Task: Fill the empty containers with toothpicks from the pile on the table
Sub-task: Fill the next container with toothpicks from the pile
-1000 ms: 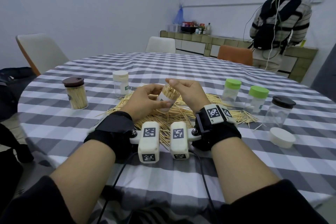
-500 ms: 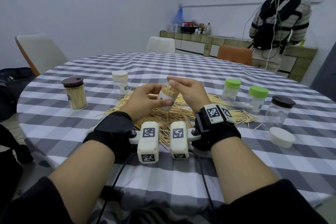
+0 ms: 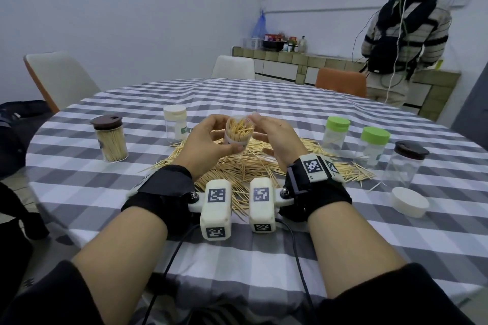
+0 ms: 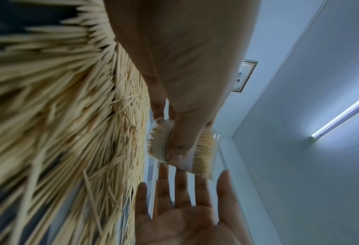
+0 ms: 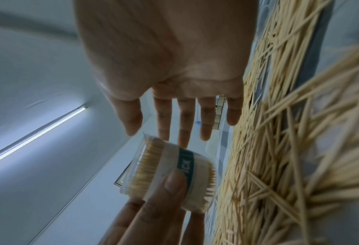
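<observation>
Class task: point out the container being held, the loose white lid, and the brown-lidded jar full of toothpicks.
held container [image 3: 239,130]: head view, on the toothpick tips at its open mouth.
loose white lid [image 3: 409,202]: head view, on its flat top.
brown-lidded jar [image 3: 111,144]: head view, on its clear wall.

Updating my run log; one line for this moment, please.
left hand: holds jar of toothpicks | right hand: open beside it | pile: underneath

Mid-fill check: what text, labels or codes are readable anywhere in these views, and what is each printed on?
"ICK": white letters on the green band of the held container; the rest is hidden by the left hand's fingers.
"R1": small print beside the square code on the right wrist mount.
Square black-and-white codes on both wrist camera housings: patterns, no words.
Green label on the white-lidded jar: too small to read.
Framed wall sign: characters blurred, unreadable.
</observation>
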